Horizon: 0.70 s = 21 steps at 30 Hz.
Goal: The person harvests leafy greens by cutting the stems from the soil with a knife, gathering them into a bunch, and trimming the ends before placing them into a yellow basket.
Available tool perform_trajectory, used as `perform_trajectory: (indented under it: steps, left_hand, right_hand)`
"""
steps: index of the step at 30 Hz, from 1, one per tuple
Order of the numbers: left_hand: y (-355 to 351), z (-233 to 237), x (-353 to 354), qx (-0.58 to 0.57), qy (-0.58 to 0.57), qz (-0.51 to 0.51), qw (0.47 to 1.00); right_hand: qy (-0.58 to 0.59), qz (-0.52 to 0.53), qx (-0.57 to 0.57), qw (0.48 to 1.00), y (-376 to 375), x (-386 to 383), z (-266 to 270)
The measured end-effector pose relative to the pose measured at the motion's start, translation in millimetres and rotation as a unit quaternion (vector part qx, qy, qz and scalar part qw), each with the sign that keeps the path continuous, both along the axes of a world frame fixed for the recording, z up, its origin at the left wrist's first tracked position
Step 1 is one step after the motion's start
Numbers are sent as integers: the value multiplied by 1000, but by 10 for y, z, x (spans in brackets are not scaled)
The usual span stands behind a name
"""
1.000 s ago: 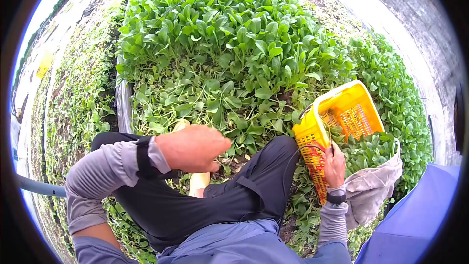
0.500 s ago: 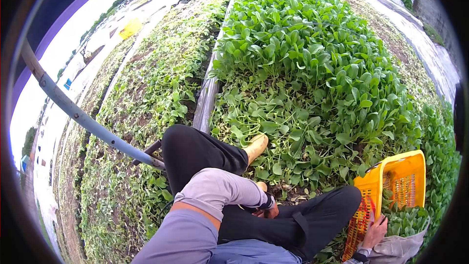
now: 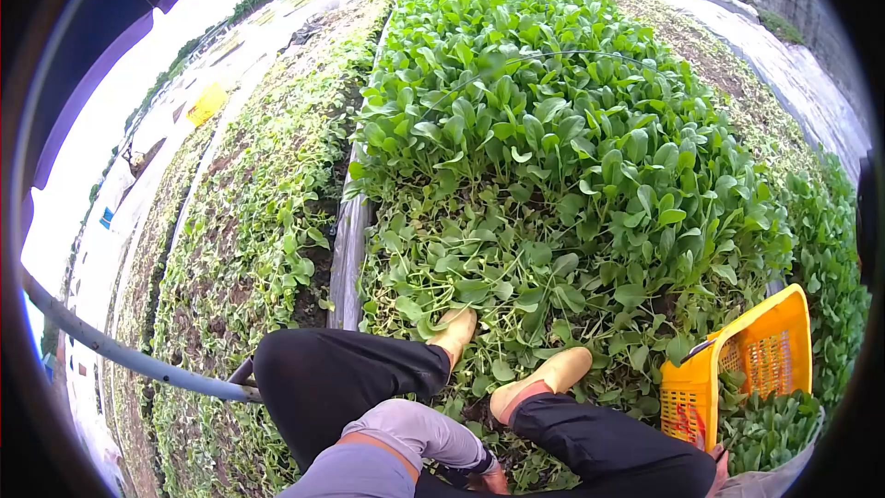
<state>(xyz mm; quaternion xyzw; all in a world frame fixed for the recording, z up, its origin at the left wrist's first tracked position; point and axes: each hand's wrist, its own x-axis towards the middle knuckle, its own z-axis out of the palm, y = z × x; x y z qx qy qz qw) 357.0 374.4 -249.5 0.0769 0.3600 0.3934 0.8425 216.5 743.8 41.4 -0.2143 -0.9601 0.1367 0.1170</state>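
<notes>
The left hand (image 3: 495, 481) sits low between the legs, mostly cut off by the frame edge (its grip cannot be judged). Ahead of it spreads the bed of leafy greens (image 3: 553, 129). The right hand (image 3: 720, 467), only a sliver with its grip equally unreadable, is at the near corner of the yellow crate (image 3: 691, 387). Cut greens (image 3: 770, 424) lie inside, just to its right. A yellow shoe (image 3: 544, 376) rests just ahead of the left hand.

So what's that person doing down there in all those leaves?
A person sits in a bed of leafy greens, yellow shoes out in front. The left hand is low between the knees; the right hand is beside a yellow crate with loose leaves in it. Both hands are nearly out of view, so their grip cannot be told.
</notes>
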Motion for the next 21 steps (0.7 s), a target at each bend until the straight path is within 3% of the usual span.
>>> perform_trajectory:
  steps: [4,15,18,21]
  left_hand:
    - [-163,134,-671,-36,15,35,999]
    - [-276,-118,-3049,-23,104,97,990]
    - [-672,54,-3247,-36,133,96,986]
    - [-1449,544,-3287,-92,172,83,977]
  right_hand:
    - [-25,-10,11,1000,67,155,-104]
    - [-105,-65,9,992,-110,147,62]
    - [-117,-75,-3,990,-125,175,108]
    - [-118,-48,28,991,-205,121,179]
